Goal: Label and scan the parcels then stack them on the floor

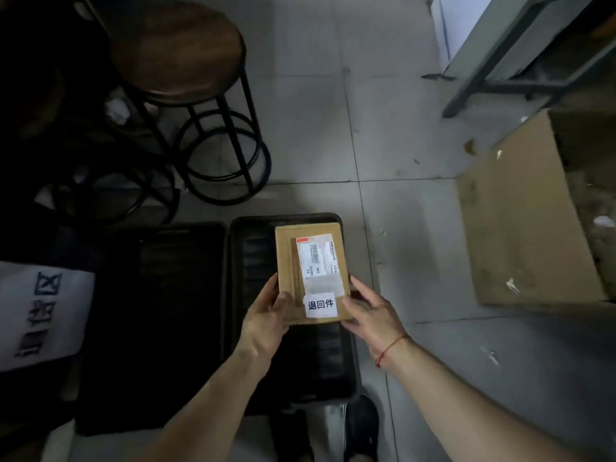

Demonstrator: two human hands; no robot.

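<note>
Your left hand [266, 315] and your right hand [370, 315] are bare, and so are your left arm [206, 388] and right arm [466, 395]. A thin red string bracelet [391, 350] goes round the wrist just behind your right hand. Below your hands you wear a black left shoe [293, 435] and a black right shoe [361, 425] with a pale strip down its side.
</note>
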